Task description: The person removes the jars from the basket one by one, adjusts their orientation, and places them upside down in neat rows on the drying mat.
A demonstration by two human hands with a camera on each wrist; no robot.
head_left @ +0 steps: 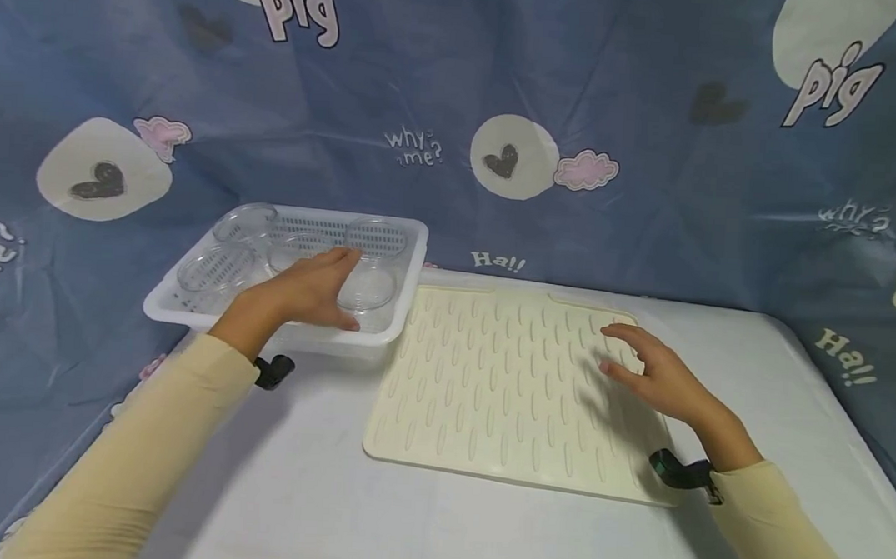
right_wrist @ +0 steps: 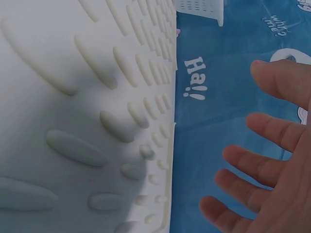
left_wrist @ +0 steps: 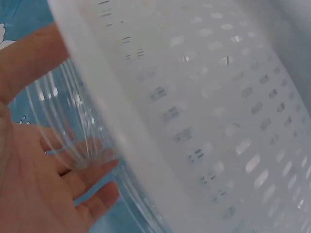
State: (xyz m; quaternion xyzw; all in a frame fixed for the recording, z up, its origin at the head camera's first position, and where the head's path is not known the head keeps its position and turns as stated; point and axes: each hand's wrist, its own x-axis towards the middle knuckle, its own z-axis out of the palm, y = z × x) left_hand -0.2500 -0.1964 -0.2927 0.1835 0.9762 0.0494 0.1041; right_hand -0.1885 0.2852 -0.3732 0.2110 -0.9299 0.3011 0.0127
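Observation:
At the basket's front right, my left hand (head_left: 314,289) reaches over the rim, thumb and fingers spread about a clear bowl (head_left: 368,288). In the left wrist view, the fingers (left_wrist: 92,187) lie right at the clear curved walls of bowls (left_wrist: 73,111), partly hidden by the basket's side (left_wrist: 160,121). The white perforated basket (head_left: 348,338) holds several more clear bowls, such as a bowl (head_left: 216,268) at the left. My right hand (head_left: 661,376) hovers over the right side of a cream ridged mat (head_left: 488,390), fingers loosely bent and nothing in them.
A white-covered table (head_left: 296,490) carries the basket and the mat, which lies to the basket's right. Behind them hangs a blue printed cloth (head_left: 457,80), close to the basket's back edge.

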